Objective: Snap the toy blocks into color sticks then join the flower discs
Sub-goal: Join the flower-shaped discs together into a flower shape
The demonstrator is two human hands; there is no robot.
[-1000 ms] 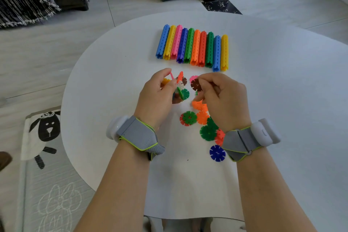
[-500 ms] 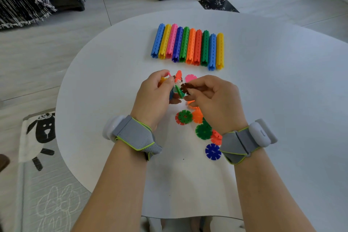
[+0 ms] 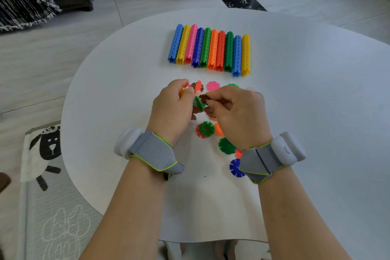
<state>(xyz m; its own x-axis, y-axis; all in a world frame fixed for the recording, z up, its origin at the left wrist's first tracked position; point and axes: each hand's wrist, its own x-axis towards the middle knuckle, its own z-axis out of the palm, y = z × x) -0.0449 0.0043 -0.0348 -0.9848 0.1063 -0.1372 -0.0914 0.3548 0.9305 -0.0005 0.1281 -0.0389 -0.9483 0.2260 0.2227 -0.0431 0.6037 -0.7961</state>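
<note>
While the blue disc [image 3: 236, 168] lies closest to the body on the white desk [image 3: 316, 122], half hidden by the right wrist strap [image 3: 261, 161], the loose supply runs up from it in a little trail: a dark green disc [image 3: 226, 145], then a green-on-red pair [image 3: 205, 130] touching an orange disc [image 3: 219, 130]. All of it is parked right under the wrists, I'd say so each next piece is a short reach. Up to the action! The left hand [image 3: 171, 110] is curled tight around the disc cluster [image 3: 199, 104], raised off the desk, with green, orange, brown and pink edges poking out past the fingers; holding it in the air likely leaves its open slots free. The right hand [image 3: 238, 112] is closed to a narrow pinch, thumb and forefinger clamping a brown disc [image 3: 204, 97] by its rim, its edge meeting the cluster's green piece. It looks like a slot-to-slot push is on, though whether it has seated I can't tell. Just beyond the knuckles, a pink disc [image 3: 213, 86] and a light green disc [image 3: 233, 85] wait flat. Farthest out, the ten colour sticks [image 3: 209, 49] lie side by side, touching, in a neat row, that half of the job apparently finished.
</note>
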